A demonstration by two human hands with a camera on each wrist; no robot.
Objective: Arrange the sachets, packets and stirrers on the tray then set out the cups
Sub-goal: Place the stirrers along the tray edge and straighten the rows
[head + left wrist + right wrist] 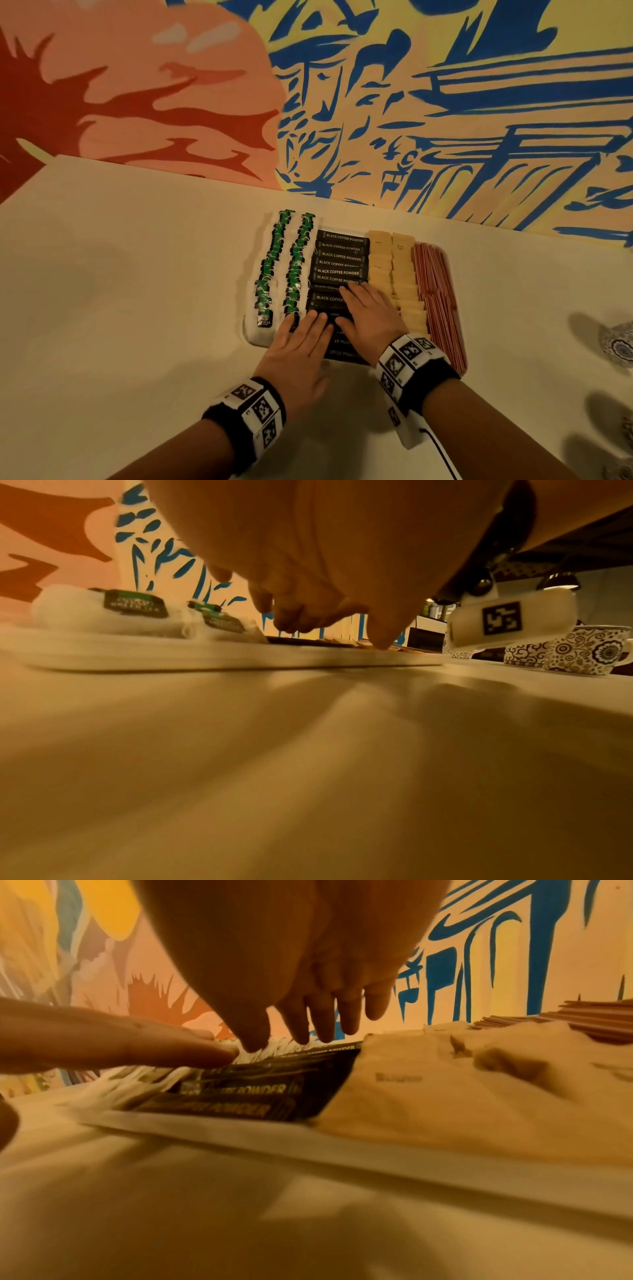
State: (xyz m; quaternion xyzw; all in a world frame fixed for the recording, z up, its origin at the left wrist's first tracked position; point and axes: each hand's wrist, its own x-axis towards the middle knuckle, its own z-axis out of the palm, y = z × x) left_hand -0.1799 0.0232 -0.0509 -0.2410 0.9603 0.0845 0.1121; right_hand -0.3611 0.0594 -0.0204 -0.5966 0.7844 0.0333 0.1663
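Both the left hand (301, 346) and right hand (368, 311) lie flat, fingers straight and grasping nothing, on the black coffee-powder packets (340, 255), seemingly pressing that column level on the white rectangular tray (251, 337), between green-tagged tea bags (274, 260) and tan sugar sachets (394, 260).

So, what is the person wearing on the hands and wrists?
The left hand and right hand are bare, forearms sleeveless. Each wrist has a black band carrying white blocks printed with black square markers. A black cable leaves the right wrist unit.
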